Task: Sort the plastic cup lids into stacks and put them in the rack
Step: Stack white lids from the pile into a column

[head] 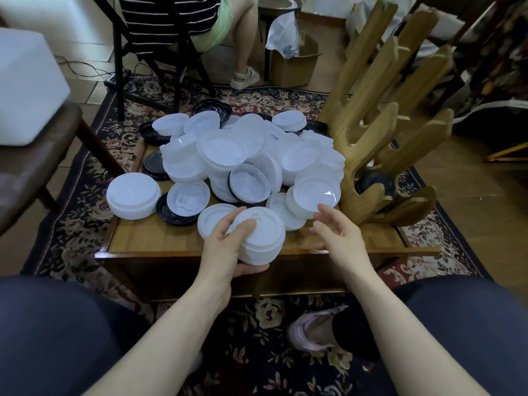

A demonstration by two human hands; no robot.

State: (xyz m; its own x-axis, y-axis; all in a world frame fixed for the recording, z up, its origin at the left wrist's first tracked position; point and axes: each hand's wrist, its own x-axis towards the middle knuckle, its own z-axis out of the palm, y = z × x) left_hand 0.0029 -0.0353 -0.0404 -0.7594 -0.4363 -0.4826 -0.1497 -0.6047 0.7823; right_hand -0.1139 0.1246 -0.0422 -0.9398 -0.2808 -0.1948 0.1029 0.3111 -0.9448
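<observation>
Honestly we're barely into this one. My left hand is wrapped around a short stack of white round plastic cup lids, thumb over the top and fingers under, held just over the near edge of the low wooden counter. My right hand is loose and holding nothing, fingers relaxed, hovering just short of the pile at about 1 o'clock from the stack.

Done so far, as I read it: one tidy squat stack of white lids sitting at 9 o'clock on the counter, plus the one in my grip. The tall wooden slotted rack at 2 o'clock looks almost bare; there's something dark and round low down in it, probably a black plastic lid, but it's half hidden behind the wood so I can't swear to it.

Left to do: the big jumbled heap of white lids in the middle, with more loose black lids poking out round its far and left edges. That's most of the job, and nearly all the racking.
</observation>
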